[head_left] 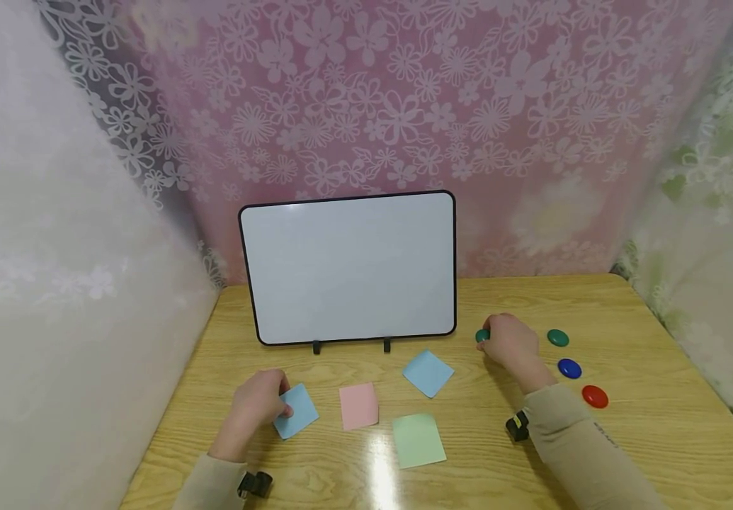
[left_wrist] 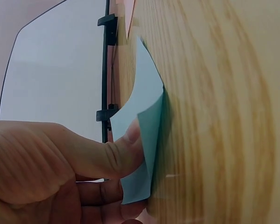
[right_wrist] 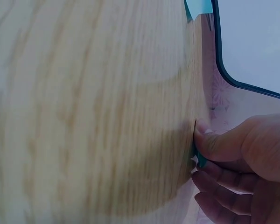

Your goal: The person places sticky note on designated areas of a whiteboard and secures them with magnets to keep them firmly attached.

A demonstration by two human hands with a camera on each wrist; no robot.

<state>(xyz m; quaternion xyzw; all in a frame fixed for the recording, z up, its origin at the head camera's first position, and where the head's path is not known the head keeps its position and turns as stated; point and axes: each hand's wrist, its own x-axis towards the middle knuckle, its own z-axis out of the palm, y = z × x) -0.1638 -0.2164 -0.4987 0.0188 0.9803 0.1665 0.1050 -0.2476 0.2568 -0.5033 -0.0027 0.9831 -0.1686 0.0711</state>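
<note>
My left hand (head_left: 259, 402) pinches a blue sticky note (head_left: 299, 412) by its left side, at the front left of the table. In the left wrist view the thumb lies over the note (left_wrist: 147, 88), whose edge curls up. My right hand (head_left: 511, 343) holds a round green magnet (head_left: 482, 336) between thumb and fingers, right of the whiteboard (head_left: 353, 269). Only a sliver of this magnet (right_wrist: 200, 158) shows in the right wrist view. Between the hands lie a pink sticky note (head_left: 359, 406), another blue sticky note (head_left: 428, 373) and a green sticky note (head_left: 418, 440).
Beyond the right hand lie a second green magnet (head_left: 558, 338), a blue magnet (head_left: 569, 368) and a red magnet (head_left: 595, 397). The whiteboard stands upright on small black feet (head_left: 316, 348) at the back of the wooden table (head_left: 315, 482). Flowered curtains (head_left: 366, 106) hang behind.
</note>
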